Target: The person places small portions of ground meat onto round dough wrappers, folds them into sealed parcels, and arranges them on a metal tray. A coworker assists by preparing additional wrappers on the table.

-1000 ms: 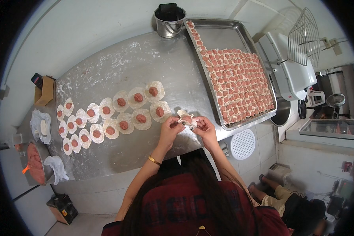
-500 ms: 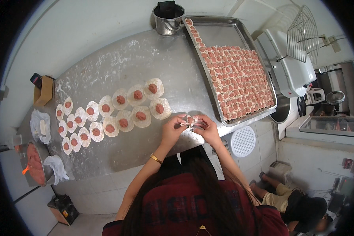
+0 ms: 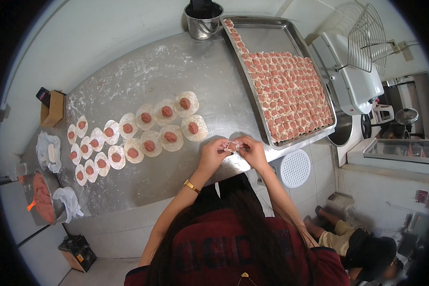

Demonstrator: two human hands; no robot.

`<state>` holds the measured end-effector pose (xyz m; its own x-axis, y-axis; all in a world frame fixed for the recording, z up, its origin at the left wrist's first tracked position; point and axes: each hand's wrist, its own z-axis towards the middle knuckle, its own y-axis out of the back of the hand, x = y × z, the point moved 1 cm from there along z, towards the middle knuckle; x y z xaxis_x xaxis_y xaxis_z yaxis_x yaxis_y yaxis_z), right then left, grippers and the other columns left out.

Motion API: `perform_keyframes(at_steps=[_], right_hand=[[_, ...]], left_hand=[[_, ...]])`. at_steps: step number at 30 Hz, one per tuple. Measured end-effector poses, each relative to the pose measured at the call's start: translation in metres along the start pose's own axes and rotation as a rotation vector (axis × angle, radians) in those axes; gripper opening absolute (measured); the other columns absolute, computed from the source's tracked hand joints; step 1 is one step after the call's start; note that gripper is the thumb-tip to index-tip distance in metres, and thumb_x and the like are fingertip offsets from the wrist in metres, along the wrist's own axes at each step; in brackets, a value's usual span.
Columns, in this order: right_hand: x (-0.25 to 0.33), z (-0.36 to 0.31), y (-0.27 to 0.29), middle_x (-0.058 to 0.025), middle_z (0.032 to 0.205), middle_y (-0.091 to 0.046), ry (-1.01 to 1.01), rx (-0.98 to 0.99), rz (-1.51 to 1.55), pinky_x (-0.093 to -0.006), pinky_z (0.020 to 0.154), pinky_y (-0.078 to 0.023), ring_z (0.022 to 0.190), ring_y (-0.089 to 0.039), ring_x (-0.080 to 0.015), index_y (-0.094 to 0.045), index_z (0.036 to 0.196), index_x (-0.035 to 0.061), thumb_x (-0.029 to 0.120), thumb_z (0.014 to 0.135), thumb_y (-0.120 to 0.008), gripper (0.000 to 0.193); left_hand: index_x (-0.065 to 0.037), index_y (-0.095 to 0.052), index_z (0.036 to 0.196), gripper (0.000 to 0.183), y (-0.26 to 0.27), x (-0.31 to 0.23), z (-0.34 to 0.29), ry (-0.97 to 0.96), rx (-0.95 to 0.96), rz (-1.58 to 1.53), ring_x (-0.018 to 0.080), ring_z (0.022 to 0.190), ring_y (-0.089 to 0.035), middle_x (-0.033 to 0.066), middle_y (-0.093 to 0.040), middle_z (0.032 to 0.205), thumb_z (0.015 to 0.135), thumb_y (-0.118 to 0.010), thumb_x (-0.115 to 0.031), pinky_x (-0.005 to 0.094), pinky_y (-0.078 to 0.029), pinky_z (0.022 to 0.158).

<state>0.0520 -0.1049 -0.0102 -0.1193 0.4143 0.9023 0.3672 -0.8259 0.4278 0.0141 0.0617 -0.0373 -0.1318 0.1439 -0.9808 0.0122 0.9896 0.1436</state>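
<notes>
Between my two hands, over the near edge of the steel table (image 3: 148, 188), is a dumpling (image 3: 232, 147) with pink meat filling and a pale gathered wrapper. My left hand (image 3: 213, 152) pinches its left side, and the fingers of my right hand (image 3: 251, 151) close on its right side. To the left, round wrappers, each with a lump of meat on it, lie in slanting rows; the nearest wrapper (image 3: 201, 135) is just left of my hands. On the right, a large metal tray (image 3: 276, 38) holds many open-topped dumplings (image 3: 291, 95) packed in tight rows.
A steel bucket (image 3: 204, 29) stands behind the tray's left corner. At far left are a bowl of minced meat (image 3: 44, 200), white cloths (image 3: 67, 205) and a cardboard box (image 3: 53, 109). Below the table's right edge is a white round stool (image 3: 295, 168). Another person (image 3: 355, 243) sits at lower right.
My fingers have drawn in closer around the dumpling, and its wrapper looks more gathered. The view has shifted slightly.
</notes>
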Motion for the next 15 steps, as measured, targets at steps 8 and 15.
perform_keyframes(at_steps=[8, 15], right_hand=[[0.017, -0.005, 0.006, -0.0095, 0.097, -0.061, -0.057, 0.016, -0.111, -0.027, 0.076, -0.053, 0.084, -0.063, -0.0197, -0.063, 0.1, -0.0021, -0.013, 0.067, -0.063, 0.035], [0.001, 0.002, -0.002, -0.0124, 0.091, -0.061, 0.13, -0.014, -0.127, -0.0324, 0.065, -0.051, 0.074, -0.062, -0.0257, -0.064, 0.097, -0.0003, -0.009, 0.063, -0.065, 0.034]], left_hand=[[-0.002, -0.059, 0.092, 0.03, 0.002, -0.012, -0.004, -0.121, -0.067, 0.167, 0.0287, 0.074, -0.065, 0.016, -0.064, 0.082, 0.066, -0.075, -0.005, 0.0341, -0.052, 0.065], [-0.002, -0.061, 0.095, 0.035, 0.004, -0.02, 0.0, -0.071, 0.043, 0.229, 0.0208, 0.075, -0.068, 0.0131, -0.066, 0.081, 0.065, -0.079, -0.007, 0.0297, -0.052, 0.065]])
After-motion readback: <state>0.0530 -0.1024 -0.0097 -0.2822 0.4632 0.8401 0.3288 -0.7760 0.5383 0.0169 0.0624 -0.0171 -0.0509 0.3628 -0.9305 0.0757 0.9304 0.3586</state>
